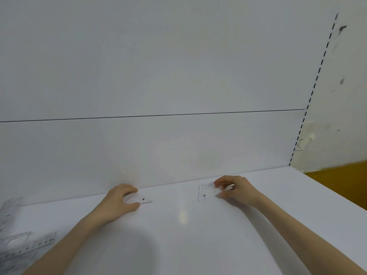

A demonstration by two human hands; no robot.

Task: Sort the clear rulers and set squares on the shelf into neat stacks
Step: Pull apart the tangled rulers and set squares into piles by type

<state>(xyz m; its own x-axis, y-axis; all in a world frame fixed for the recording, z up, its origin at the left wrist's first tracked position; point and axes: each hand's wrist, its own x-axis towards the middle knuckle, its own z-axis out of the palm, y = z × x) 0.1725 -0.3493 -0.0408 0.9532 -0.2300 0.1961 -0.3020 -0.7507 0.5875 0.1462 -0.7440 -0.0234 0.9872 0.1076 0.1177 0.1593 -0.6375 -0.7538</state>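
The left hand [121, 199] is gripping a small clear set square [141, 199] lying flat on the white shelf [178, 239] close to the back panel [158, 147], fingers curling over its far edge and thumb at the near one. Well apart to the right, the right hand [236, 190] is pinching a second clear set square [205, 192] by one corner. A loose pile of clear rulers [23, 246] is lying at the shelf's near left, and a slotted upright [315, 80] is bordering the panel's right end.

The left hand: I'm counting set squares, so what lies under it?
A clear set square lies on the shelf, gripped by the left hand; its pointed end shows. Whether more lie stacked beneath is hidden.
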